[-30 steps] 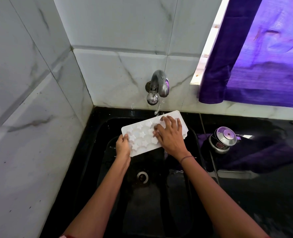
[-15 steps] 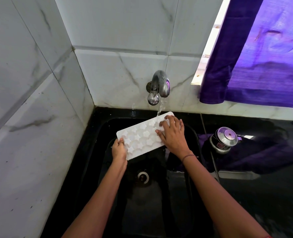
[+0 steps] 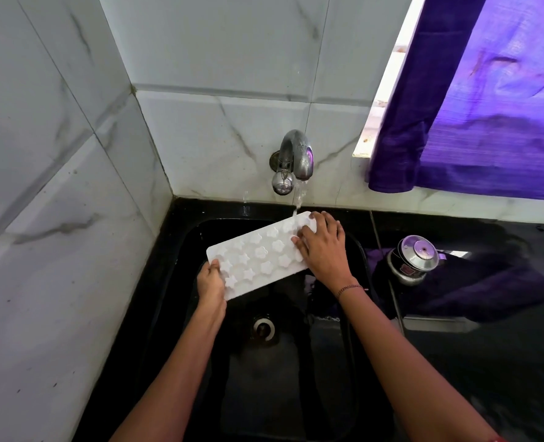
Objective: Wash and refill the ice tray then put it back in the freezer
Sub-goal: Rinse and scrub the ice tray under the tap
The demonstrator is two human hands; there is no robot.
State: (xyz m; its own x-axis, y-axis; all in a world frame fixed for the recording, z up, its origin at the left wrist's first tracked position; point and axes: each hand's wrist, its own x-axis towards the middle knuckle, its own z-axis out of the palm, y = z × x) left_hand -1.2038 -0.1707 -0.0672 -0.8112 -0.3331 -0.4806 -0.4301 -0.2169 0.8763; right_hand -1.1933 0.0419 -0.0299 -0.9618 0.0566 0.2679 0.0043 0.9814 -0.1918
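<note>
Nearest me, both forearms enter from the bottom edge, elbows cut off. Between them lies the black sink (image 3: 299, 393), so dark and glossy that I can hardly make out its walls; the round drain (image 3: 264, 328) sits just behind the left hand's wrist, towards me.

The left hand (image 3: 211, 282) pinches the near-left short end of the ice tray (image 3: 257, 256), thumb on top at the corner. Its fingers run under the tray and are hidden from me.

The tray hangs over the basin between the two hands, tilted, its far-right end higher and close to the tap. It is white and rectangular, with rows of small star or flower shapes across the upper face. I cannot tell whether these are hollows or raised backs.

The right hand (image 3: 323, 250) lies palm-down on the far-right end, fingers close together and pressed to the top face, thumb alongside. It covers that end, so the shapes beneath it are out of sight. A thin bracelet (image 3: 348, 288) circles the wrist.

Just beyond the right hand's fingertips a water stream (image 3: 299, 199) falls from the metal tap (image 3: 296, 157) and meets the tray's far corner. To the right of that hand a shiny metal pot (image 3: 415, 258) stands on the black counter (image 3: 503, 362), its lower part lost in purple reflections. Behind everything are grey-veined white wall tiles (image 3: 216, 74), and well to the right of the right hand a purple curtain (image 3: 487, 122) is cut off by the frame.
</note>
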